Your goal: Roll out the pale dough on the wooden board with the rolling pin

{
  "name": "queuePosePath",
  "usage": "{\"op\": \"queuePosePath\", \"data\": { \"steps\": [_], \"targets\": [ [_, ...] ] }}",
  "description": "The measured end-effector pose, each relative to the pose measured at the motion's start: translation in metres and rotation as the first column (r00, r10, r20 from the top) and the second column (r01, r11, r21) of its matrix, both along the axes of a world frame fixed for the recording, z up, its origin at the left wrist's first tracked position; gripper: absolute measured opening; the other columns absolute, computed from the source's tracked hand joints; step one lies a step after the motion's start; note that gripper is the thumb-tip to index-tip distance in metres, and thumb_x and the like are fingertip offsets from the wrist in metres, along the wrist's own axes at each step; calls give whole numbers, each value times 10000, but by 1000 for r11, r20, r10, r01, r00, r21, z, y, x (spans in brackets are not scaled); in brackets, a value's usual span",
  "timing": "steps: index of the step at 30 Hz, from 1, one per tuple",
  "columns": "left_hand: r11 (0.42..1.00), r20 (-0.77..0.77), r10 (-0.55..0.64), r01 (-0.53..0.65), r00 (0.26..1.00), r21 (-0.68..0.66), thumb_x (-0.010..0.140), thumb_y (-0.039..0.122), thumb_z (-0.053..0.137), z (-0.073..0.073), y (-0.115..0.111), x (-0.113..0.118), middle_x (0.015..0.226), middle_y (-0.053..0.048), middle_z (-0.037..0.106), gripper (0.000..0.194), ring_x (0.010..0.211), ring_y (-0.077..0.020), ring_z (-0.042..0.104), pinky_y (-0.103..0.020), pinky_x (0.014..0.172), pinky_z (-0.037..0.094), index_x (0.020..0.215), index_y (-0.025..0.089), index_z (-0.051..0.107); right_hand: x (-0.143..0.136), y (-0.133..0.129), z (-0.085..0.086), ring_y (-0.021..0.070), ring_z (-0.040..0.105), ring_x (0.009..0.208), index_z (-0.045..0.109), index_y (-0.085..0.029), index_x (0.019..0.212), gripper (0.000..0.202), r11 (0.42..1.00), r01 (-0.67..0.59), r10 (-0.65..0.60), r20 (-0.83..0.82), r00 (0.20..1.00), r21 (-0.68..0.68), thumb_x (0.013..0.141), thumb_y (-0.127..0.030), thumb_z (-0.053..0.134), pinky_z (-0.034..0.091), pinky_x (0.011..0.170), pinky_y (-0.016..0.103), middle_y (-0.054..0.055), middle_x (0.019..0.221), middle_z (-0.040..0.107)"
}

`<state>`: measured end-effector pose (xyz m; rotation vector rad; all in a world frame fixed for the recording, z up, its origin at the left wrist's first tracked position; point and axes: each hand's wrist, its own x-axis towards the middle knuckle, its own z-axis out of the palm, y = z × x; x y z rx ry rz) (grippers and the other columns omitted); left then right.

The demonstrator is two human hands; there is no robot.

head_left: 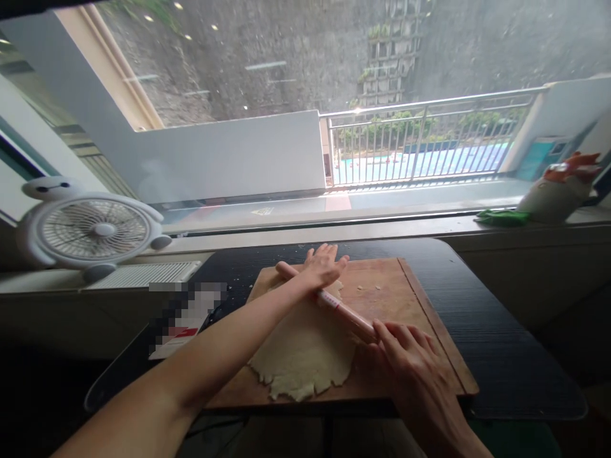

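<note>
A sheet of pale dough [303, 346] with a ragged near edge lies on a wooden board [382, 277]. Slantwise across the dough rests a wooden rolling pin [351, 316] with a printed label near its middle. My left hand [323, 266] presses on the pin toward its far end, palm down, with the fingers stretched out beyond it. Around the pin's near right end, my right hand [413, 356] is closed. Part of the pin is hidden under the left hand, and my left forearm covers some of the dough.
The board sits on a black table [482, 324] with rounded corners. Left of it lies a partly blurred-out paper packet [179, 340]. A white fan [102, 229] stands on the sill at left. At right are a white pot-like figure [554, 198] and a green cloth-like item [502, 217].
</note>
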<state>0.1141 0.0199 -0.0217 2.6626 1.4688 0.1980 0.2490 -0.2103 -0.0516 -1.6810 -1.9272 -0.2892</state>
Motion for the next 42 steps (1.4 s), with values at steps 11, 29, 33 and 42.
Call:
{"op": "queuePosePath", "data": {
  "steps": [11, 29, 33, 42],
  "targets": [
    [981, -120, -84, 104, 989, 166, 935, 385, 205, -5, -93, -128, 1457, -5, 335, 482, 1367, -202, 220, -435, 1120, 132, 1348, 239, 407, -56, -18, -8, 201, 490, 887, 514, -207, 1211, 374, 967, -226, 245, -185, 952, 115, 838, -220, 493, 368, 833, 366, 52, 974, 581],
    [999, 7, -51, 51, 999, 8, 903, 568, 225, -5, -3, -11, 1443, -85, 355, 639, 1334, -269, 276, -485, 1065, 224, 1388, 161, 316, -12, -2, 0, 216, 493, 938, 518, -198, 1211, 331, 999, -37, 36, -115, 993, -8, 888, -223, 452, 382, 816, 370, 70, 1038, 575],
    [998, -45, -31, 33, 999, 52, 909, 522, 247, -3, -46, -68, 1405, -33, 422, 543, 1318, -268, 315, -505, 1072, 198, 1337, 236, 417, -35, -11, -8, 201, 496, 947, 500, -208, 1246, 387, 983, -138, 153, -131, 979, 118, 861, -179, 469, 384, 841, 362, 69, 1066, 566],
    [985, -110, -37, 55, 993, 161, 915, 471, 238, -4, -91, -121, 1451, -42, 348, 532, 1358, -241, 238, -461, 1103, 171, 1369, 231, 378, -51, -11, -8, 196, 524, 958, 526, -208, 1208, 341, 955, -254, 272, -111, 956, 150, 872, -227, 470, 406, 848, 353, 68, 1060, 587]
  ]
}}
